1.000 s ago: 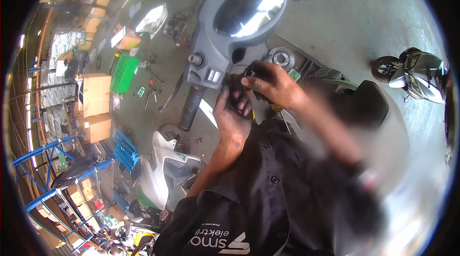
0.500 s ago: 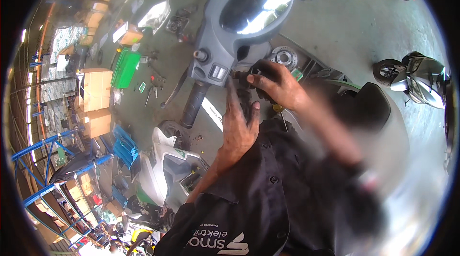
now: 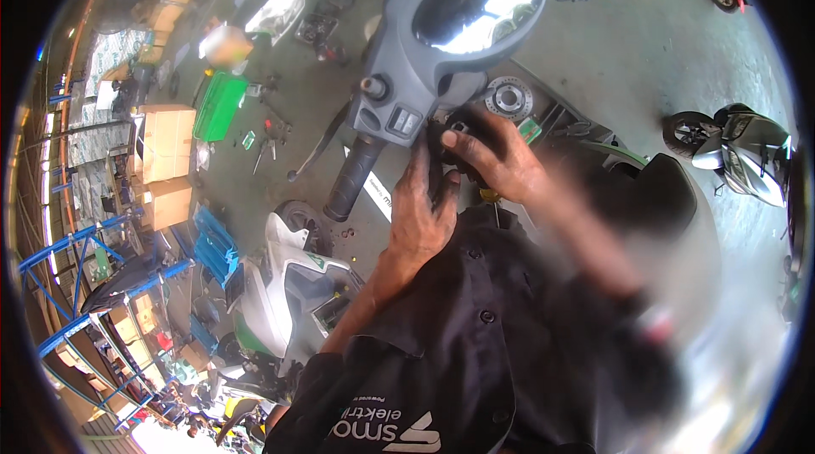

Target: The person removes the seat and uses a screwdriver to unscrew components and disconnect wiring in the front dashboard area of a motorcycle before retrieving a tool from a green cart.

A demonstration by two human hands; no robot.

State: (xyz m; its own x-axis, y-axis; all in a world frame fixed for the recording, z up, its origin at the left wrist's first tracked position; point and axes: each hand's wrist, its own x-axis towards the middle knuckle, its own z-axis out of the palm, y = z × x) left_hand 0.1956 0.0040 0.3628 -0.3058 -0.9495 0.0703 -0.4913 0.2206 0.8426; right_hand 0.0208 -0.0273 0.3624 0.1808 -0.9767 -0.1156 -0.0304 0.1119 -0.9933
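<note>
The grey scooter handlebar housing [image 3: 407,72] fills the upper middle, with an oval glossy panel [image 3: 480,0], a switch [image 3: 403,118], a black grip [image 3: 348,186] and a brake lever [image 3: 314,157]. Below its right-hand edge, my right hand [image 3: 497,157] is closed round a dark part [image 3: 454,135], thumb across it. My left hand [image 3: 420,212] sits just below, fingers reaching up along that dark part's left side toward the housing's underside; its fingertips are partly hidden, so I cannot see exactly what they grip.
A brake disc [image 3: 509,97] lies behind my right hand. A green crate [image 3: 219,106], cardboard boxes [image 3: 165,148], loose tools [image 3: 267,140] and blue racking [image 3: 59,250] are leftward. A white scooter body [image 3: 280,301] is lower left; another scooter [image 3: 739,148] stands right.
Since a second ago my left fingers have gone from curled to stretched upward along the dark part. The housing sits slightly further right in view; my right hand stays on the part.
</note>
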